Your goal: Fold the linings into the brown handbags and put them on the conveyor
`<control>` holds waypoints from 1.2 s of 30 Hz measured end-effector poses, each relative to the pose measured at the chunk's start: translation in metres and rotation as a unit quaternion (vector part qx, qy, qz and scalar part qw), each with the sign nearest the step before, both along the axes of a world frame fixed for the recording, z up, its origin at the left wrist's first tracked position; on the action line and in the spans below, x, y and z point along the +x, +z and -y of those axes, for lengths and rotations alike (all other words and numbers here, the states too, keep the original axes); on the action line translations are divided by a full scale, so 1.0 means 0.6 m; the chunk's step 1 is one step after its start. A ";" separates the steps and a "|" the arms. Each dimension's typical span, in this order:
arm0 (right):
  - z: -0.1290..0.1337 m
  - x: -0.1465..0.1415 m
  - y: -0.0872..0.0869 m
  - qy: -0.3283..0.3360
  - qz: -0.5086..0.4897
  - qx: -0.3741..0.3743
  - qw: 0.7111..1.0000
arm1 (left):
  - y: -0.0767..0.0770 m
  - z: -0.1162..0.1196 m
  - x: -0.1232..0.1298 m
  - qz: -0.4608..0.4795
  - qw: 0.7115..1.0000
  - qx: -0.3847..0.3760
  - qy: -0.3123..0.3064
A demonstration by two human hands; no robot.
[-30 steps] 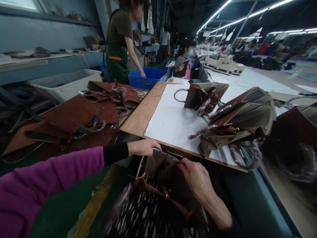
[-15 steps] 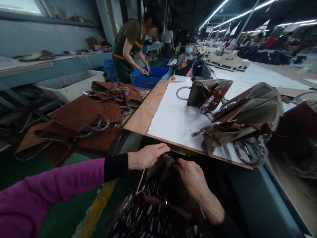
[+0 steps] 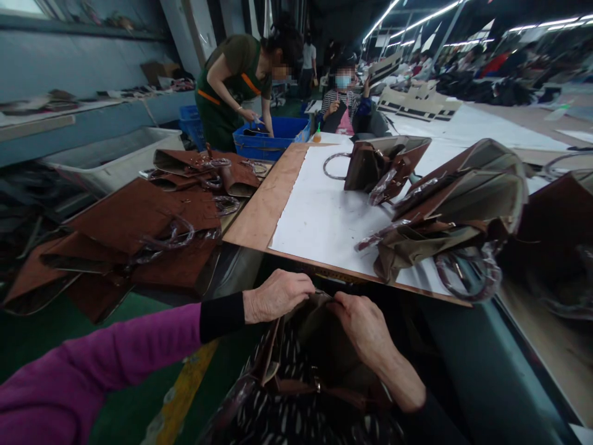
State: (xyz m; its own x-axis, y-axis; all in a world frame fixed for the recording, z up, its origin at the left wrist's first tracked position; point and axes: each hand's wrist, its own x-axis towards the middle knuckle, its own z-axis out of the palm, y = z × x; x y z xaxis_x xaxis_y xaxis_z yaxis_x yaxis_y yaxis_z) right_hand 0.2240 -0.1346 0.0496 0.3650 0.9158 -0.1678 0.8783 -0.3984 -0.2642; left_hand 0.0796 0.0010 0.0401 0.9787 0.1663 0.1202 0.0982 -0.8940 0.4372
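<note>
A brown handbag (image 3: 340,352) with a greyish-brown lining lies open on my lap, its straps and a small metal clasp toward me. My left hand (image 3: 280,295) is closed on the left part of the bag's far rim, fingertips pressed together. A short distance to the right, my right hand (image 3: 368,330) pinches the same rim between thumb and fingers. The rim stretches between both hands just below the table's edge. Whether either hand also holds something small is hidden by the fingers.
Brown bags with plastic-wrapped handles (image 3: 139,228) are piled at the left. More bags (image 3: 458,198) stand on the white-papered table (image 3: 315,228) ahead. A co-worker (image 3: 231,86) bends over a blue crate (image 3: 271,143); another person (image 3: 343,102) sits beyond the table.
My left fingers, stretched out before, have curled down onto the bag's rim. My right hand keeps its pinch. The view has shifted slightly, and the seated person has raised a pale strip-patterned piece.
</note>
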 end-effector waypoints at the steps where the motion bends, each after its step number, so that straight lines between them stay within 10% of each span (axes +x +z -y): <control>1: 0.000 0.000 0.001 -0.002 -0.002 -0.001 1.000 | -0.002 0.001 0.000 0.006 1.000 0.006 0.005; 15: -0.003 0.014 0.014 0.009 -0.130 0.019 0.991 | 0.010 0.043 0.014 -0.015 0.977 -0.123 0.172; 22: -0.008 0.037 0.049 -0.024 -0.249 -0.052 0.967 | 0.027 0.036 0.027 0.008 0.982 -0.088 0.165; 36: -0.007 0.065 0.005 -0.058 -0.286 -0.056 0.955 | -0.012 0.025 0.059 0.002 0.989 -0.075 0.131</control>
State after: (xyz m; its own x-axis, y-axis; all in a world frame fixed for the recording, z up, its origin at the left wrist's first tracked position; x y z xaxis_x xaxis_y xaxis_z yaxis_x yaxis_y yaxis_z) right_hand 0.2633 -0.1306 0.0528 0.2814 0.8394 -0.4650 0.5517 -0.5380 -0.6373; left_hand 0.1151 -0.0142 0.0326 0.8994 0.4302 0.0783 0.3158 -0.7630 0.5640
